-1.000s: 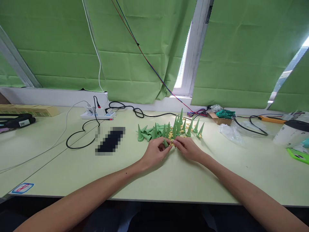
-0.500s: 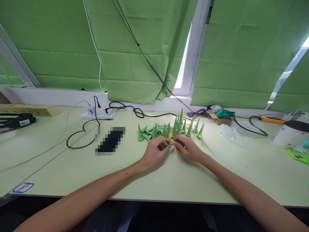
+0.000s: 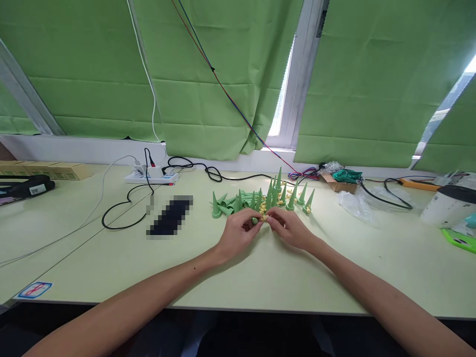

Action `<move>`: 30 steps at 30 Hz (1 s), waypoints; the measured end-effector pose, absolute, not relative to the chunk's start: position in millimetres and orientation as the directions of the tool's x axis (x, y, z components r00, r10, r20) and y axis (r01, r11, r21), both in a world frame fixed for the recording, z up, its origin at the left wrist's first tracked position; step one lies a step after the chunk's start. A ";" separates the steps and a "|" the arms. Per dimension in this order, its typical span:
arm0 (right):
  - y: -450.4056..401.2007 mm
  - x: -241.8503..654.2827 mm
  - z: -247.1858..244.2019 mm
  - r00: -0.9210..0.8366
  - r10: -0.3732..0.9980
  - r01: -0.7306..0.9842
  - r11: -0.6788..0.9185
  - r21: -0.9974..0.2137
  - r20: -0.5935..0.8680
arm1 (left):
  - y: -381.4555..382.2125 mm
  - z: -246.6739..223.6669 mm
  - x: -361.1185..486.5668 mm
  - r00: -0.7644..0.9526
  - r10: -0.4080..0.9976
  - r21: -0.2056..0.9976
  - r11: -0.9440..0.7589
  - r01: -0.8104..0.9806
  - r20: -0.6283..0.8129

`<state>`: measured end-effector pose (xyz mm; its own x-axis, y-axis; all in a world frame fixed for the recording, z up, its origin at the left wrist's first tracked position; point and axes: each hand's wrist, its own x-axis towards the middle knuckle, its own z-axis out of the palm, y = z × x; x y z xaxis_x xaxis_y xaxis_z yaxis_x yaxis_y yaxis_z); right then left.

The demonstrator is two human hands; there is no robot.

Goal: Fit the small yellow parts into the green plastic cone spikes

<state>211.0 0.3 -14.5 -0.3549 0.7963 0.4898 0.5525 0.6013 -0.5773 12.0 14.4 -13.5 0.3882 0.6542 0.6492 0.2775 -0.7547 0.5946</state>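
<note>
My left hand (image 3: 241,230) is closed on a green cone (image 3: 255,221), most of it hidden by the fingers. Fingertip to fingertip with it, my right hand (image 3: 286,227) pinches a small yellow piece (image 3: 265,218) at the cone's end; whether the two are joined I cannot tell. Just beyond the hands stand several upright green cones (image 3: 291,199), some with small yellow pieces around their bases. More green cones (image 3: 226,210) lie on their sides to the left of these. Loose yellow pieces (image 3: 263,206) are heaped among the cones.
A blurred-out dark object (image 3: 171,217) lies left of the hands. Behind it are a power strip (image 3: 169,177) and black cables (image 3: 211,171). At right are a small cardboard box (image 3: 340,185), clear plastic bags (image 3: 357,207), a lidded cup (image 3: 448,207) and a green-cased phone (image 3: 459,240).
Both hands stay in nearly the same place. The small yellow piece between the fingertips has turned slightly; the cones on the table have not moved.
</note>
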 end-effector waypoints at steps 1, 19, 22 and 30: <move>-0.7 210.7 -13.7 -0.355 0.794 0.531 0.606 -0.592 0.494 | 14.3 -12.8 11.8 0.379 0.646 0.588 -0.762 0.271 0.663; -3.5 209.4 -10.8 -0.362 0.777 0.478 0.629 -0.613 0.515 | 9.6 -8.7 11.3 0.399 0.530 0.496 -0.846 0.196 0.748; -2.8 208.9 -10.5 -0.351 0.782 0.501 0.621 -0.602 0.514 | 10.3 -9.6 11.1 0.391 0.521 0.477 -0.853 0.212 0.758; -4.3 210.0 -13.1 -0.349 0.781 0.458 0.624 -0.633 0.517 | 10.5 -9.4 11.3 0.375 0.514 0.467 -0.858 0.215 0.772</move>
